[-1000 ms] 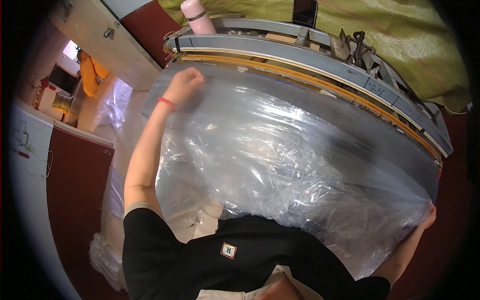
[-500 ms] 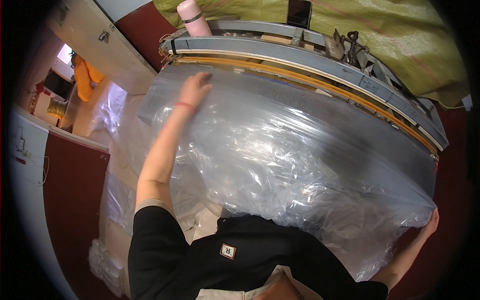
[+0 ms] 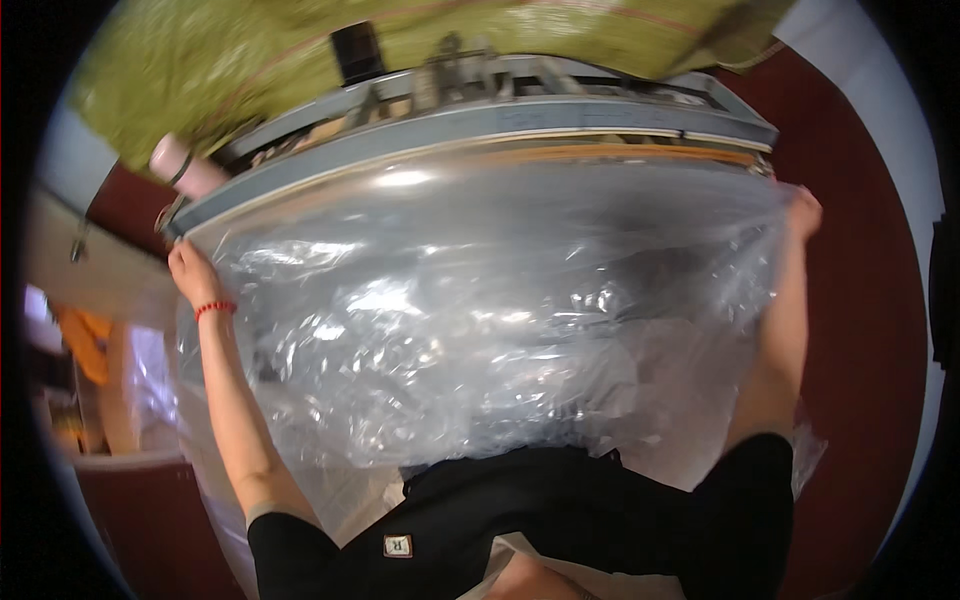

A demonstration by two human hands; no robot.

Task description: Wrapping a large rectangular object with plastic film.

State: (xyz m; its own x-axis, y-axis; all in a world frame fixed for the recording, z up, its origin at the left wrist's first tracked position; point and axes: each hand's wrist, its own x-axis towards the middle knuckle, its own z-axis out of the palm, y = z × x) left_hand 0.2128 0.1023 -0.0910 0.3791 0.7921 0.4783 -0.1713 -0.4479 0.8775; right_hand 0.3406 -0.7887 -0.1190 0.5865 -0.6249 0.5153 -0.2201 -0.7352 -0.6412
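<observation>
A wide sheet of clear plastic film (image 3: 400, 300) is stretched between my two hands, wrinkled and shiny, over a grey work surface that shows dimly through it. My left hand (image 3: 195, 272), a red bead bracelet at its wrist, is closed on the film's far left corner, beside the end of the grey metal frame (image 3: 480, 118). At the far right, my right hand (image 3: 805, 213) pinches the opposite corner, near the frame's other end. Between them the film's far edge runs along an orange strip (image 3: 640, 152). The near part of the film hangs down toward my body.
A pink bottle (image 3: 188, 168) stands at the frame's left end. Behind the frame are metal clamps (image 3: 460, 70), a dark flat rectangle (image 3: 357, 52) and a yellow-green woven sheet (image 3: 570, 35). A dark red wall panel (image 3: 865, 360) lies to the right; more plastic (image 3: 150, 370) is at left.
My left hand has gone from lying on the film to gripping its left corner. My right hand has moved up toward the frame with its corner. The view has turned.
</observation>
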